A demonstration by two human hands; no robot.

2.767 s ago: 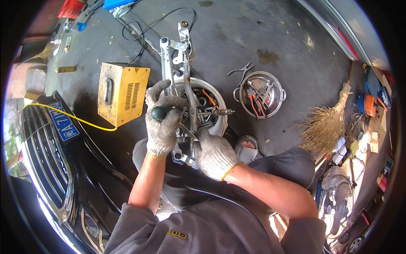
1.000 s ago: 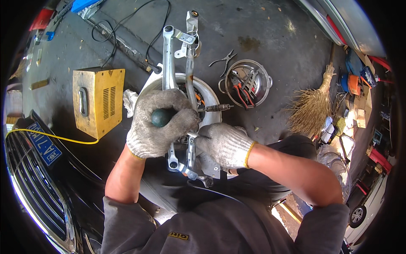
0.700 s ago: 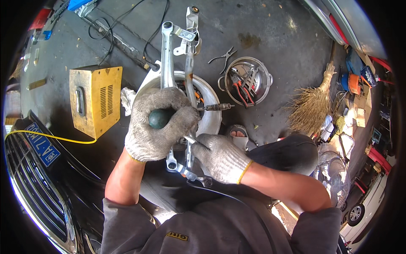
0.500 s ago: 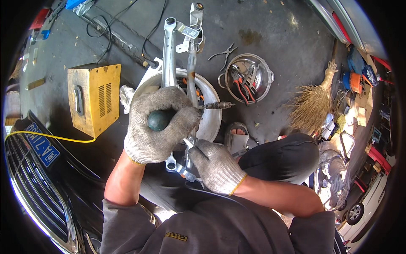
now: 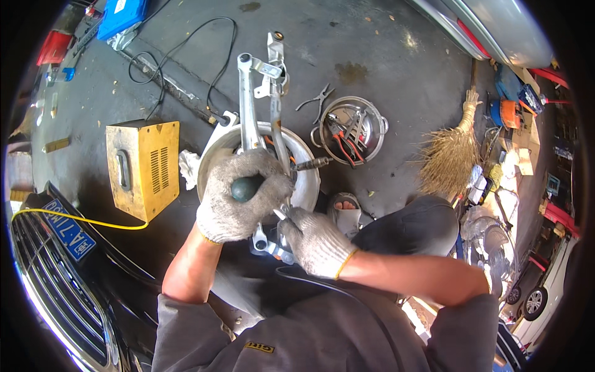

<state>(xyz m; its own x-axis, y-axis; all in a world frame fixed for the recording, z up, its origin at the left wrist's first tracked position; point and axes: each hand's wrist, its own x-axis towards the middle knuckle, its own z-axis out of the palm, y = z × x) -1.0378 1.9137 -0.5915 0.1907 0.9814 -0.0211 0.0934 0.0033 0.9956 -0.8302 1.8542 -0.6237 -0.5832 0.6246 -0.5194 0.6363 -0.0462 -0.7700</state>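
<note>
My gloved left hand [image 5: 218,209] is closed, its fingers and thumb wrapped round a dark green round knob [image 5: 245,190]. From behind that hand a dark cylindrical metal piece [image 5: 313,163] juts out to the right; whether it joins the knob is hidden. Below and to the right, my gloved right hand [image 5: 319,245] pinches a small silver metal piece [image 5: 281,214]. Under both hands runs a silver metal linkage [image 5: 248,105] with rods and brackets, looking like a car wiper linkage. It lies across a large round metal basin [image 5: 310,180], and its middle is covered by my left glove.
A yellow metal box [image 5: 144,170] with a handle stands left, near a black car's grille [image 5: 56,266]. Pliers [image 5: 317,101] lie beside a steel pot [image 5: 377,149] of tools. A straw broom [image 5: 451,155] and a fan [image 5: 496,254] are on the right.
The view has shifted, so the floor things sit a little differently in the picture. Both hands keep nearly the same grip and place over the linkage.
</note>
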